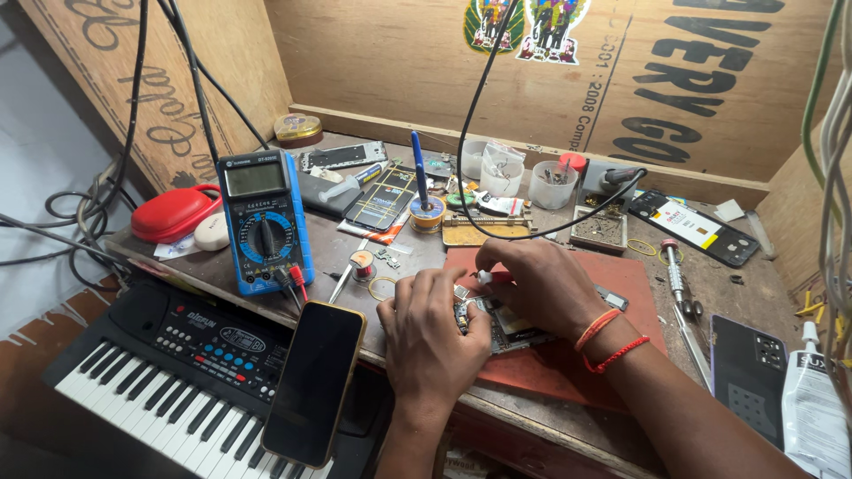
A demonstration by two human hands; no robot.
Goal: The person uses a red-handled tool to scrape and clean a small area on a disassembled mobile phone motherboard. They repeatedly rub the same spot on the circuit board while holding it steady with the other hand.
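Bench (710,284) — cluttered, plywood-walled | left hand (432,333) steadies opened phone (506,324) | right hand (537,284) pinches red-tipped tool (490,277)

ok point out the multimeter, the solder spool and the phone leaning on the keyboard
multimeter (264,222), head view, on its round dial
solder spool (362,263), head view, on the top of the small reel
phone (314,381), head view, on the middle of its dark screen
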